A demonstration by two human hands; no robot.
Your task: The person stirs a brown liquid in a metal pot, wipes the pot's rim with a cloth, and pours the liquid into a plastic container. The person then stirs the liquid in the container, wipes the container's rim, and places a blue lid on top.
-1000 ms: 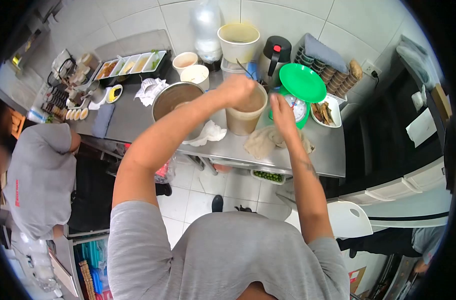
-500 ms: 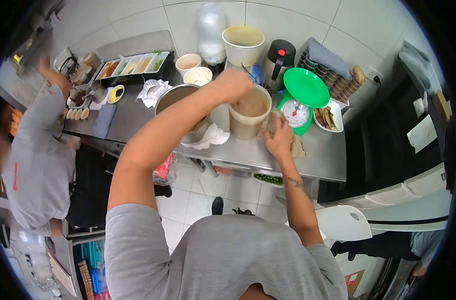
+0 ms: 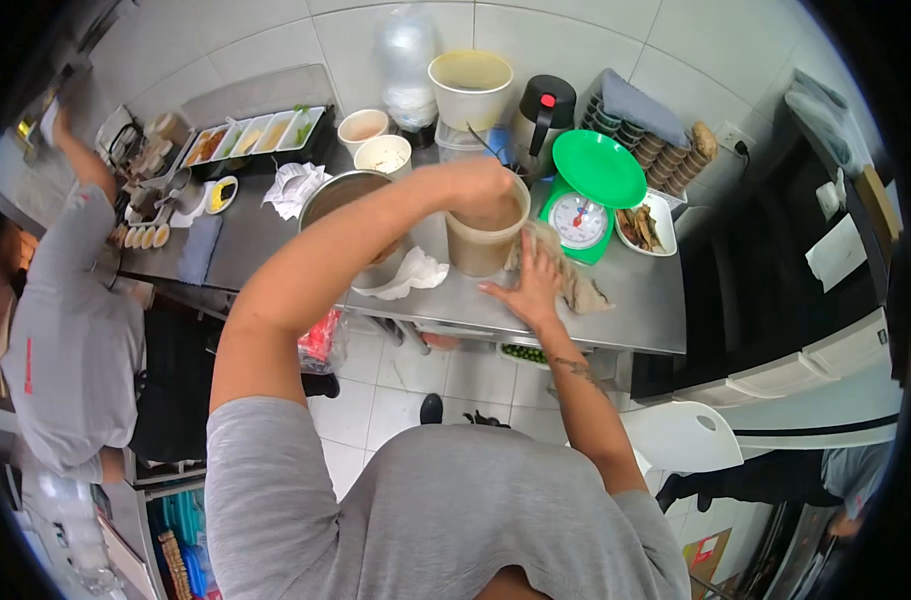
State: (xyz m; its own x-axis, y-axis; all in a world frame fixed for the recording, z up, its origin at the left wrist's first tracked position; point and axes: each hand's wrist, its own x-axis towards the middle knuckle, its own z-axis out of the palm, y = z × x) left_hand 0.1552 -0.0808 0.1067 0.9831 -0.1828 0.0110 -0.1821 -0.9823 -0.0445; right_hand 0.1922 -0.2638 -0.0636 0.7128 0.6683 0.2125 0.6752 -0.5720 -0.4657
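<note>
My left hand [image 3: 481,185] is clenched over the mouth of the tan tub [image 3: 479,250]; can't tell what it grips. My right hand [image 3: 529,288] is spread flat and unclenched on the beige cloth [image 3: 581,288]. Tub stands on the steel counter [image 3: 636,310], between the metal pot [image 3: 348,197] and the green scale [image 3: 588,215].

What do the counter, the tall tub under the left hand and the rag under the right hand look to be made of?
Grey metal worktop: likely stainless steel, brushed finish, dull reflections. Tall beige round tub: probably translucent plastic; brownish contents show through its wall. Crumpled tan rag: soft woven cloth, matte, lying in folds.
</note>
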